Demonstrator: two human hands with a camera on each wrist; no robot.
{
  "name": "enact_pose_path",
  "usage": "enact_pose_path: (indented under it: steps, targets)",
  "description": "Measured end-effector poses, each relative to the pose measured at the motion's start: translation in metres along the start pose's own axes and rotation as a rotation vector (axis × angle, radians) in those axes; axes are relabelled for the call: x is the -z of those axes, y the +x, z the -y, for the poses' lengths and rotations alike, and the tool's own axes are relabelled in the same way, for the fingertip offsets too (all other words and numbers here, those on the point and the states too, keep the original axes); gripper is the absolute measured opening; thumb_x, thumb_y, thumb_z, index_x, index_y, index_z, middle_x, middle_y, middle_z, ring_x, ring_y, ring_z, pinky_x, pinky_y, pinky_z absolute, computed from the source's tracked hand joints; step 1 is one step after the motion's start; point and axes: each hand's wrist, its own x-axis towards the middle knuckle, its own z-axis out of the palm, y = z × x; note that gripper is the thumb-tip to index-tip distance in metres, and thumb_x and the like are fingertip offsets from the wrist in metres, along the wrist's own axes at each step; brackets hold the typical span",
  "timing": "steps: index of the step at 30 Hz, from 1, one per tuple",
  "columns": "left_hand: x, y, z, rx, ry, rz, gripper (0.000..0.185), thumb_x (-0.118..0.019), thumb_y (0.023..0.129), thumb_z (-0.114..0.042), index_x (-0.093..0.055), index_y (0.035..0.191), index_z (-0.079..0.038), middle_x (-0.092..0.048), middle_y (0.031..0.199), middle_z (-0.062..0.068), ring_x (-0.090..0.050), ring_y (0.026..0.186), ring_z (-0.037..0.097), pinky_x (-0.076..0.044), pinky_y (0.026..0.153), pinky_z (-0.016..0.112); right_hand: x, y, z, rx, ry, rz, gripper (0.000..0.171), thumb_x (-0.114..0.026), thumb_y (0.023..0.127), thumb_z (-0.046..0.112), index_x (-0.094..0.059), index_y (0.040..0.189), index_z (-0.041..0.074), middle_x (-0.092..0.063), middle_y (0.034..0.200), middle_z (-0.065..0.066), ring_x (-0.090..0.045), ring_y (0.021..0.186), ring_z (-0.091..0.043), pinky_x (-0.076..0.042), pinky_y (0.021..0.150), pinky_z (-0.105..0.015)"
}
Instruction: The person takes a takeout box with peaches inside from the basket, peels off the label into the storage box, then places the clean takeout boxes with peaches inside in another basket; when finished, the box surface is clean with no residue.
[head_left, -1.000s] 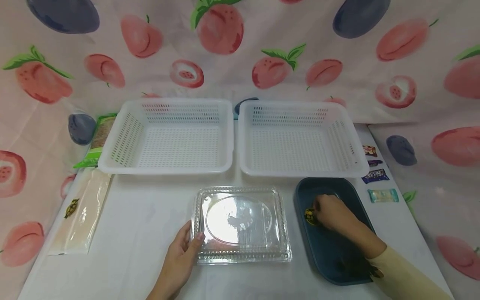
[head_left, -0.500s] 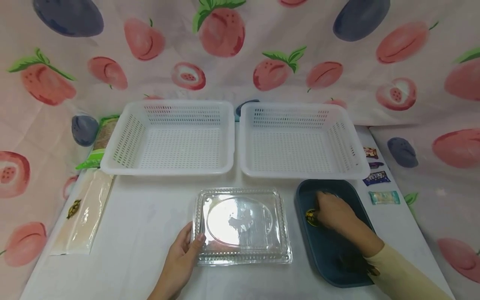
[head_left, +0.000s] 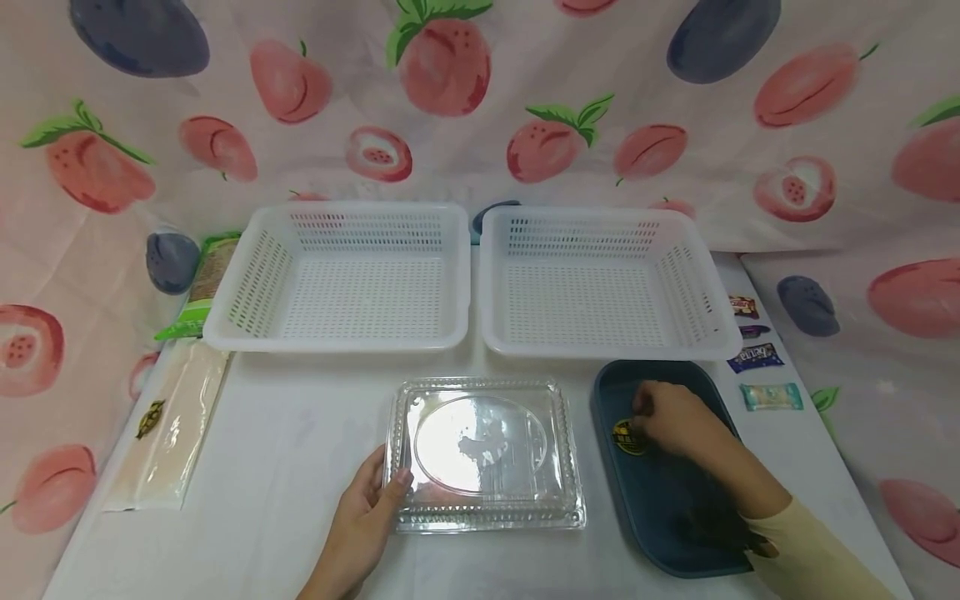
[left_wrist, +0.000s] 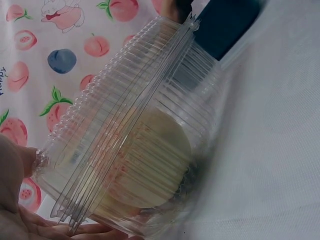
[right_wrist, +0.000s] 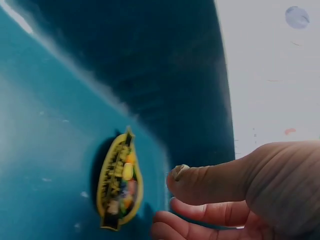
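My left hand [head_left: 378,492] grips the left edge of a clear plastic lidded box [head_left: 486,454], thumb on the lid. In the left wrist view the box [left_wrist: 140,145] fills the frame, with my palm [left_wrist: 15,200] at its corner. My right hand [head_left: 660,417] is inside a dark blue tray [head_left: 675,533], fingers bent down beside a small round yellow-and-black packet [head_left: 626,436]. The right wrist view shows the packet [right_wrist: 119,182] lying flat on the tray [right_wrist: 150,65], with my thumb [right_wrist: 210,180] and a finger just to its right, apart from it.
Two white slotted baskets [head_left: 330,340] [head_left: 600,348] stand side by side behind the box. A long clear pack [head_left: 165,433] and a green pack [head_left: 206,283] lie at the left. Several wrapped sweets [head_left: 756,357] lie right of the tray. Fruit-print cloth hangs behind.
My right hand has stayed over the yellow packet with only a small shift of its fingers. The left hand and the box have not moved.
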Motion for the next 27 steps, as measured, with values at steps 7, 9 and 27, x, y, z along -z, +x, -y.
enact_pose_path:
  steps: [7, 9, 27]
  targets:
    - [0.0, -0.001, -0.001, 0.003, 0.008, -0.007, 0.079, -0.054, 0.109, -0.038, -0.02, 0.159, 0.012, -0.031, 0.165, 0.029, -0.044, 0.146, 0.043, -0.045, 0.111, 0.042, 0.011, -0.003, 0.001, 0.009, 0.012, -0.031, 0.018, -0.073, 0.096, 0.012, -0.068, 0.107, 0.0, -0.069, 0.095, -0.013, -0.063, 0.08, -0.022, -0.055, 0.065, -0.037]
    - [0.0, 0.0, -0.001, 0.009, 0.009, -0.01, 0.079, -0.055, 0.109, -0.038, -0.021, 0.159, 0.011, -0.031, 0.164, 0.029, -0.044, 0.145, 0.043, -0.045, 0.111, 0.042, 0.014, -0.005, 0.001, 0.02, 0.032, -0.057, 0.016, -0.071, 0.097, 0.014, -0.069, 0.106, 0.001, -0.068, 0.092, -0.011, -0.062, 0.078, -0.021, -0.052, 0.064, -0.036]
    - [0.008, -0.002, 0.002, 0.152, 0.011, -0.029, 0.086, -0.059, 0.105, -0.05, -0.029, 0.157, 0.012, -0.042, 0.158, 0.032, -0.046, 0.146, 0.045, -0.044, 0.116, 0.054, 0.056, -0.02, -0.009, -0.008, 0.164, -0.49, 0.028, -0.062, 0.106, 0.025, -0.068, 0.112, -0.002, -0.075, 0.091, -0.018, -0.065, 0.074, -0.015, -0.048, 0.054, -0.025]
